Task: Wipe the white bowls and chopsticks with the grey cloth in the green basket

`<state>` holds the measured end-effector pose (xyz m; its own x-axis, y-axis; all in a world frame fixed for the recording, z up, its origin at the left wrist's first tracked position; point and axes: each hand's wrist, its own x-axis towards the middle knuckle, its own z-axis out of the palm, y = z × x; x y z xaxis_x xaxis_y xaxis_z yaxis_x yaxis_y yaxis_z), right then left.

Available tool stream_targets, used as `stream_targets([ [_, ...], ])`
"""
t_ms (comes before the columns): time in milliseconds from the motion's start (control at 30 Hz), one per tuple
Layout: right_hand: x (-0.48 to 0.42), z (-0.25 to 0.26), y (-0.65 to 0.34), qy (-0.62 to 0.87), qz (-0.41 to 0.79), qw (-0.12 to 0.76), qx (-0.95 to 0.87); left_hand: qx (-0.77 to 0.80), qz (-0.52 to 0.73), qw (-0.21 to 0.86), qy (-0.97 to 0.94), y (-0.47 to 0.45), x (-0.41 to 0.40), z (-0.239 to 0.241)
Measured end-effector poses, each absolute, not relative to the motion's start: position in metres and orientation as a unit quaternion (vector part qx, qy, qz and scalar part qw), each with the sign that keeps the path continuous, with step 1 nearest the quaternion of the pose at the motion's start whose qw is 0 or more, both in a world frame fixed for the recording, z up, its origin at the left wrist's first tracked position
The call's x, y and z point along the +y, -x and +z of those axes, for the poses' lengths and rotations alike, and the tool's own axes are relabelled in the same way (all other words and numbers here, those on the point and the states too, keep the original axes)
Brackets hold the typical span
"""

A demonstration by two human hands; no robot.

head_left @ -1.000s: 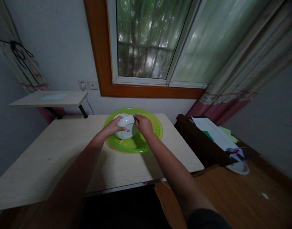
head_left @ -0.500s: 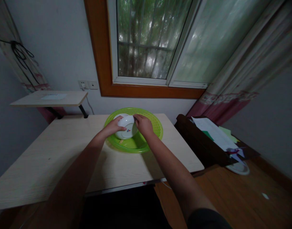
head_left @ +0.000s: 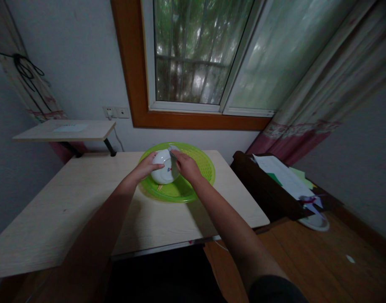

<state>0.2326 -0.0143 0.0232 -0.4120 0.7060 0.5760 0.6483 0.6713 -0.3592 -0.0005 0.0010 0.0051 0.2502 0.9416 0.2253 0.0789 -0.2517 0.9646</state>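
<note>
My left hand [head_left: 145, 167] is closed on the left rim of a white bowl [head_left: 163, 173], its thumb laid over the inside. The bowl is tilted and has a small coloured print on its inner wall. At the bowl's upper right edge, my right hand [head_left: 187, 165] is closed on a thin pale cloth-like piece [head_left: 173, 147]; its kind is hard to make out. Both hands are over a bright green plastic basket [head_left: 208, 168] with a perforated side. Light wooden sticks [head_left: 160, 187], like chopsticks, show below the bowl.
The basket stands on a pale wooden table [head_left: 85, 189] beneath a window. A raised shelf [head_left: 67, 132] with a paper on it stands at the table's back left. To the right is a dark brown piece of furniture [head_left: 259, 181] bearing papers.
The bowl has turned and shifted slightly left, covering the second white rim behind it. My right hand has moved left and up along the bowl's edge, and the pale piece now shows.
</note>
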Motion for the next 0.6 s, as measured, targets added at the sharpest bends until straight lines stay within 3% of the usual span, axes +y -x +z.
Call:
stream_targets([
  [267, -0.022, 0.024, -0.223, 0.295, 0.042, 0.320, -0.899, 0.372, 0.496, 0.516, -0.591, 0.002, 0.003, 0.001],
  [600, -0.005, 0.017, -0.239, 0.509, 0.038, 0.358, -0.782, 0.384, 0.503, 0.518, -0.575, 0.002, -0.004, 0.008],
])
